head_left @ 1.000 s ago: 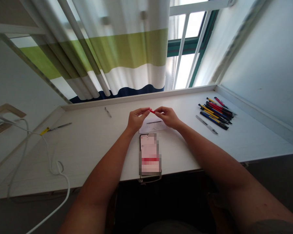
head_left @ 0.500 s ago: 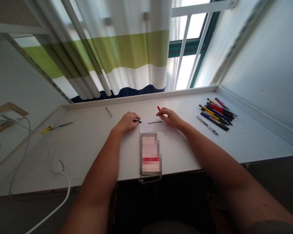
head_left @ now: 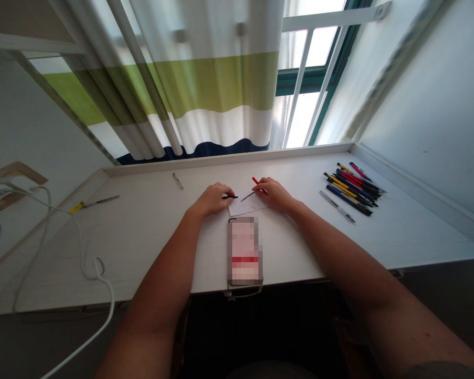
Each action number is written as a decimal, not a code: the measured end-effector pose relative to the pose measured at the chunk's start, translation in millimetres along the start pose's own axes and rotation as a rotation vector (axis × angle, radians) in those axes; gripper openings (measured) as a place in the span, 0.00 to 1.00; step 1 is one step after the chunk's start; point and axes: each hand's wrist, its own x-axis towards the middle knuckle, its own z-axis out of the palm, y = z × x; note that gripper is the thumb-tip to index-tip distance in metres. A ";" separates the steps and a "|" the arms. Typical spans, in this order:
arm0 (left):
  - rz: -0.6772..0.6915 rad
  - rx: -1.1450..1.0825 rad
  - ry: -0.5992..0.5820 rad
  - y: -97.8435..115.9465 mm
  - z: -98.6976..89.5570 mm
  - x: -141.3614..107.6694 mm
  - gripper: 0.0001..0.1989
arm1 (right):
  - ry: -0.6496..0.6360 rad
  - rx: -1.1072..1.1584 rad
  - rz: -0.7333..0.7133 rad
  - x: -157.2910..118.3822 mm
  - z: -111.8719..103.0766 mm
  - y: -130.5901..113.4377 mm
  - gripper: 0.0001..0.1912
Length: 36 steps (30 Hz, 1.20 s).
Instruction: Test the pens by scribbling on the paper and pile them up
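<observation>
My left hand (head_left: 214, 199) is closed on a short black pen part (head_left: 232, 197) that sticks out past its fingertips over the left edge of a small white paper (head_left: 237, 209). Opposite it, my right hand (head_left: 274, 193) is closed with a red pen barrel (head_left: 255, 180) between its fingers, one end showing above them. A thin dark pen refill (head_left: 247, 197) slants over the paper, its upper end at my right fingertips; how firmly they grip it is hard to see. Small marks show on the paper. Just below lies a phone (head_left: 245, 252) with a blurred screen.
Several pens (head_left: 353, 189) lie in a pile on the right, a clear pen (head_left: 337, 206) beside them. Another pen (head_left: 178, 181) lies at the back left. A yellow-and-grey pen-like item (head_left: 98, 202) and a white cable (head_left: 97, 266) are at the far left of the desk (head_left: 150, 247).
The refill lay nearly level on the paper and now slants up to my right fingertips. My left hand, with the black part, has shifted slightly right. The red barrel is tilted more.
</observation>
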 end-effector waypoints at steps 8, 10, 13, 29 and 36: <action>-0.019 0.004 -0.057 5.9 -3.2 -1.5 0.08 | -0.028 -0.098 0.018 7.6 4.6 0.2 0.12; -0.020 -0.007 -0.057 6.6 -3.6 -2.0 0.08 | -0.015 -0.109 0.023 7.1 4.4 0.4 0.12; -0.024 -0.004 -0.069 7.7 -4.1 -2.9 0.07 | -0.020 -0.116 0.009 6.1 2.9 -0.2 0.11; -0.041 -0.034 -0.060 1.5 -0.9 -0.3 0.07 | -0.043 -0.130 0.041 3.3 3.6 -2.5 0.11; -0.025 0.011 -0.071 3.0 0.5 0.8 0.09 | -0.034 -0.128 0.013 3.3 4.8 -5.3 0.11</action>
